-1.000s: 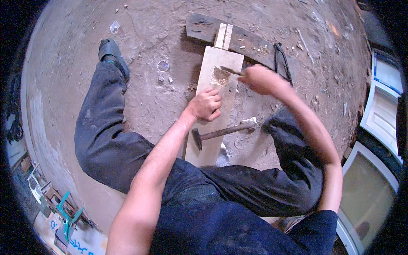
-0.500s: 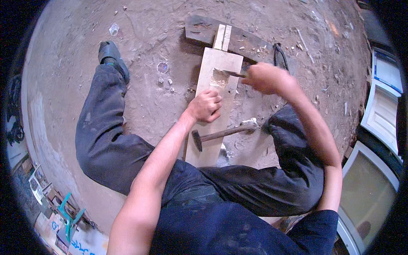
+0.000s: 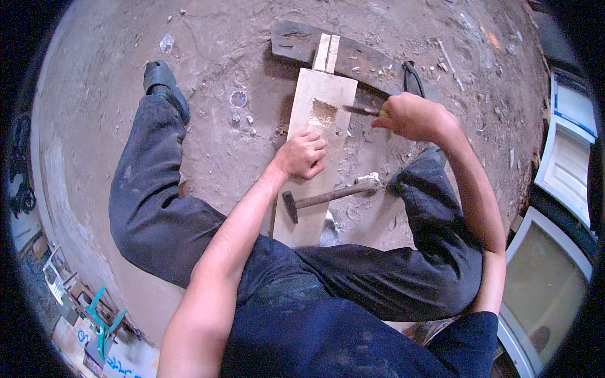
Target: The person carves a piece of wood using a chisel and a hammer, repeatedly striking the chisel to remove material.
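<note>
One slip could cut the left hand [image 3: 302,155]
It rests closed on the board [image 3: 309,220], near the recess [image 3: 322,114]; right hand [image 3: 413,116] grips a chisel-like tool [image 3: 362,110].

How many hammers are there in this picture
1. The hammer lies across the pale board, nearer the person's body than the left hand, its handle reaching past the board's right edge. Others may be hidden.

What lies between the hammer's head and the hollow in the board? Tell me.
In the head view, the person's left hand, curled over the pale board, lies between the hammer's head and the hollow.
</note>
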Motion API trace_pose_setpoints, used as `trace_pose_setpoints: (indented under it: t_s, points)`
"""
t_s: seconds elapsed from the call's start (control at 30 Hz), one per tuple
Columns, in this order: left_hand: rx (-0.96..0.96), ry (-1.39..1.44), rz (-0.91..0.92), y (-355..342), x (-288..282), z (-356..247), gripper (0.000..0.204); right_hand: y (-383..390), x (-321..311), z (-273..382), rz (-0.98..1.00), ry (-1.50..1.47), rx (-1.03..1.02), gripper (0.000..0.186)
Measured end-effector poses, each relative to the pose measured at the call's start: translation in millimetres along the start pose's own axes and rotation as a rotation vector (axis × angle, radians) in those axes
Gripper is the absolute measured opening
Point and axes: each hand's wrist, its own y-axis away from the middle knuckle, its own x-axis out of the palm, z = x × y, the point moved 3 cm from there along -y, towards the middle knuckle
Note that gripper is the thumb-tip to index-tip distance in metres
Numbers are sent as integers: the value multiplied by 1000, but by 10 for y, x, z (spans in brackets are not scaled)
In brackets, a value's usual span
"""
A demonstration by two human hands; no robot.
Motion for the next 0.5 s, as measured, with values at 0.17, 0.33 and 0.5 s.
trace_pose_setpoints:
  t_s: [0.17,0.33,0.5]
  points:
    - [7,-27,32,-89,27,-22,19,-617,588,81,-78,8,80,35]
    - [-5,-49,28,-53,9,-14,20,-587,603,175,-113,-11,60,35]
    - [4,-60,31,-63,-10,-8,21,-575,551,67,-36,-52,110,34]
